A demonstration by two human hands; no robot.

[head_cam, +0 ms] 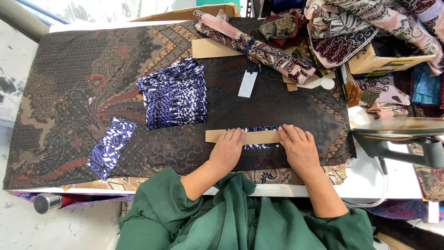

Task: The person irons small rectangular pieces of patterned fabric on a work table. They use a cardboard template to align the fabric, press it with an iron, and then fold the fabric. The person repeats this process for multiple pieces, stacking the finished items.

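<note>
On cardboard strip (252, 136), both hands press flat

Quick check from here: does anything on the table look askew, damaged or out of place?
Mostly no. Both hands, left hand and right hand, press flat on the cardboard strip over blue patterned fabric. The one stray: a single blue fabric piece lies tilted, apart from the neat stack.

Both forearms are extended forward from loose dark green sleeves pushed up near the elbows. The left hand (227, 149) is laid flat, palm down, fingers together and pointed away. The right hand (299, 147) is held likewise, flat and pressed down, with the two hands kept slightly apart.
</note>
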